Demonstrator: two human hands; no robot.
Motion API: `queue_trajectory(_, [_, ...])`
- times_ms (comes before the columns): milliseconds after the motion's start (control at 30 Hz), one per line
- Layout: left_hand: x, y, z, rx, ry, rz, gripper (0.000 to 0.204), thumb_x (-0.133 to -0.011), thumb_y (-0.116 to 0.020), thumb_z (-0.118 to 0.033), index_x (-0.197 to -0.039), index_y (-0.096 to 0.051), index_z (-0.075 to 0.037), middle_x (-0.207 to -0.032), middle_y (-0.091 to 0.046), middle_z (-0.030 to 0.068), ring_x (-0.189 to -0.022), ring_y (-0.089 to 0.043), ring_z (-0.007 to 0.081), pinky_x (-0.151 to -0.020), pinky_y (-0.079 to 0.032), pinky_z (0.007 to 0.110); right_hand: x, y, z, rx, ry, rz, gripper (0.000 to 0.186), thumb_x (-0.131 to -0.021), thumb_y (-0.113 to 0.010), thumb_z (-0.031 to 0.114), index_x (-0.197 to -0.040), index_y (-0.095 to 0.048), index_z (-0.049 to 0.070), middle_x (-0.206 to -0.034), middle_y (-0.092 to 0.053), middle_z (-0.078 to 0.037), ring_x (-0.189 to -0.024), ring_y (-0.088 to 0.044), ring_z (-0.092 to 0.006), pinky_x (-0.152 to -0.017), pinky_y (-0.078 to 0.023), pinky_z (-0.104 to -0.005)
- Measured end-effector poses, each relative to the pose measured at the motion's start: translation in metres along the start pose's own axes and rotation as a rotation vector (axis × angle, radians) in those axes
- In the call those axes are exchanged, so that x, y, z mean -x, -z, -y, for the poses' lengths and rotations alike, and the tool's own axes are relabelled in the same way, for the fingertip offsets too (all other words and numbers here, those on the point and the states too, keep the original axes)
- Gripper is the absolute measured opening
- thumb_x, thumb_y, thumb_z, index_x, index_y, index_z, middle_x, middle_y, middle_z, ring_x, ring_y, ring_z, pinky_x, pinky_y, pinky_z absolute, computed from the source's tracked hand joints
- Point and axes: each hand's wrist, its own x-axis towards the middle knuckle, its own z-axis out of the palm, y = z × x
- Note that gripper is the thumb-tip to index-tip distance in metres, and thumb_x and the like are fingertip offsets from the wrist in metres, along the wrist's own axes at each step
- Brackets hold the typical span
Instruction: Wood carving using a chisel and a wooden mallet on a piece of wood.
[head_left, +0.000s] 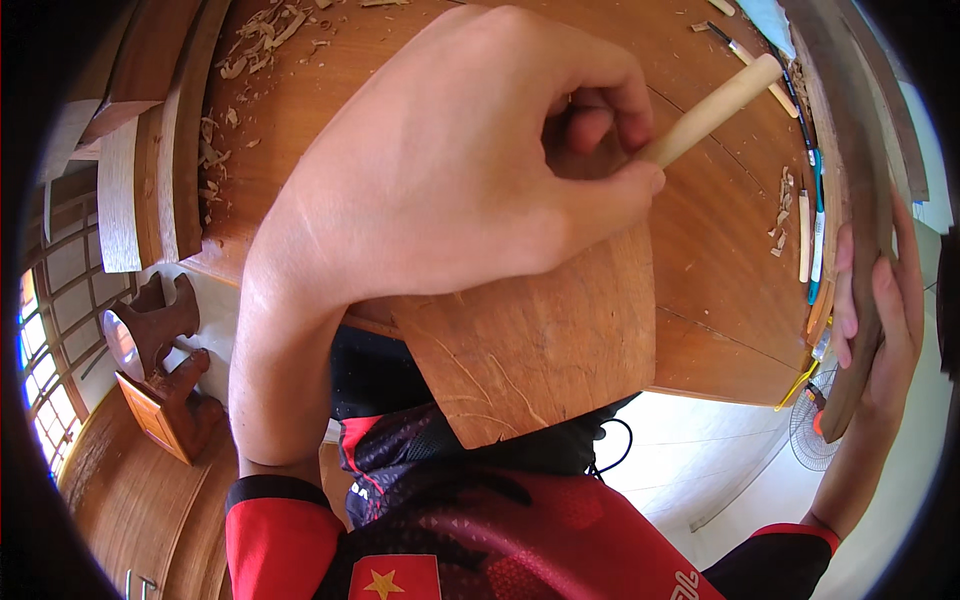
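Curled pale wood shavings [265, 38] lie scattered over the far left of a smooth brown wooden desk [715, 330]. Along its right side are a slim, pale-handled tool [784, 99], a short pale stick [804, 235] and, just beside that, a teal-and-white pen-like tool [817, 225]. Thick wooden pieces [118, 200] stand at the desk's left. Below them are a dark, carved wooden form [165, 325] and an orange-brown, framed wooden panel [152, 413]. Bright light fills a barred window [48, 375] at far left. At lower right, partly hidden, is a wire-caged fan [806, 440] with an orange centre.
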Motion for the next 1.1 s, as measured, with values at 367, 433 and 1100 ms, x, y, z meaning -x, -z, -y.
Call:
queue_trajectory(367, [-0.001,0.003,0.016,0.032,-0.096,0.045,0.016,-0.077,-0.077,-0.005,-0.082,-0.063,-0.001,-0.064,-0.043,-0.0025,-0.059,-0.040,0.0068,-0.052,-0.030,0.025,0.009,0.009,0.013,0.006,-0.243,0.026,0.073,-0.097,-0.055,0.036,-0.153,-0.029,-0.004,-0.093,-0.061,-0.012,-0.049,-0.047,-0.0030,-0.040,-0.036,-0.0170])
queue_trajectory(433, [-0.001,0.004,0.014,0.060,-0.050,0.060,0.016,-0.077,-0.077,-0.004,-0.082,-0.063,-0.001,-0.063,-0.042,-0.0033,-0.058,-0.039,0.0062,-0.052,-0.030,0.025,0.006,0.020,0.000,0.016,-0.197,0.131,0.072,-0.098,-0.054,0.036,-0.152,-0.030,-0.004,-0.093,-0.060,-0.011,-0.049,-0.047,-0.0029,-0.040,-0.037,-0.0171])
queue_trajectory(1100, [0.001,0.001,0.008,0.211,0.042,0.022,0.018,-0.068,-0.079,0.001,-0.078,-0.063,0.002,-0.063,-0.045,-0.0009,-0.057,-0.039,0.0051,-0.052,-0.027,0.023,0.055,-0.024,-0.005,-0.337,-0.325,0.129,0.112,-0.074,-0.087,0.036,-0.156,-0.020,0.002,-0.098,-0.056,-0.008,-0.052,-0.046,-0.0044,-0.042,-0.036,-0.0179])
